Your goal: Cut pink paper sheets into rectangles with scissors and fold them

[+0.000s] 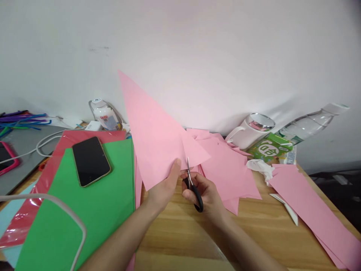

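Observation:
My left hand (165, 188) grips a large pink sheet of paper (155, 131) by its lower edge, thumb on the near face and the other fingers hidden behind. The sheet stands raised, its pointed corner up and to the left, with a flap spreading to the right. In my right hand (207, 194) is a pair of scissors (199, 199) with black handles. Their metal blades point upward at the sheet's lower right edge, beside my left thumb. Whether the blades are touching the paper I cannot tell. Behind my right hand lies a pile of pink paper pieces (225, 169).
Green sheets (113, 203) lie at left with a phone (91, 162) on top. A white cable (64, 210) arcs across the front left. A small bottle (105, 114), a mug (252, 131) and a clear bottle (307, 124) stand near the wall. Pink strips (313, 210) lie at right.

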A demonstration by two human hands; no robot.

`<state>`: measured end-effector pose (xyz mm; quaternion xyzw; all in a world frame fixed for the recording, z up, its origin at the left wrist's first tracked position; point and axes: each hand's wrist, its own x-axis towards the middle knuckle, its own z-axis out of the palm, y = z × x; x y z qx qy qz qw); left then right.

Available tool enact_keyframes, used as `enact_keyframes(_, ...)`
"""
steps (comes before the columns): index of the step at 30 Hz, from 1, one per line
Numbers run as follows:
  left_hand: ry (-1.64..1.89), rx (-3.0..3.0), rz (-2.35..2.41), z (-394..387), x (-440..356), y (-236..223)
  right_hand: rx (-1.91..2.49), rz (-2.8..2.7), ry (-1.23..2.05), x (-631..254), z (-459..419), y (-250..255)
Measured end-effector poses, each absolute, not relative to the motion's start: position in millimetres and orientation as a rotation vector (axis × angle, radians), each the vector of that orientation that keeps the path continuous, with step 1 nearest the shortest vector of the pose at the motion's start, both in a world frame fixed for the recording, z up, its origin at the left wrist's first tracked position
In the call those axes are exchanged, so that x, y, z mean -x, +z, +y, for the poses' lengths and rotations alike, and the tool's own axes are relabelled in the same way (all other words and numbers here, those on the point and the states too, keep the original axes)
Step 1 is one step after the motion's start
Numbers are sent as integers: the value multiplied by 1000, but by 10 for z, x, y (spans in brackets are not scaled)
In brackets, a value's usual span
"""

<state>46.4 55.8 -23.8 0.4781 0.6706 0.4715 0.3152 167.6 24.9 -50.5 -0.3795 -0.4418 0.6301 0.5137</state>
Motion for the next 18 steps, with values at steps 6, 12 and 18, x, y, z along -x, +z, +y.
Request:
enact_keyframes(6, 1233, -1282, 1759, 546, -465, -207, 898, -1046, 1500, -1669, 240, -561)
enact_keyframes(12, 1220, -1153, 1700, 512, -541, -142, 891, -1036, 1467, -1674, 252, -553)
enact_keyframes(18, 1205, -1078, 1661, 478, -579, -83, 860, -1052, 1468, -1681, 259, -540)
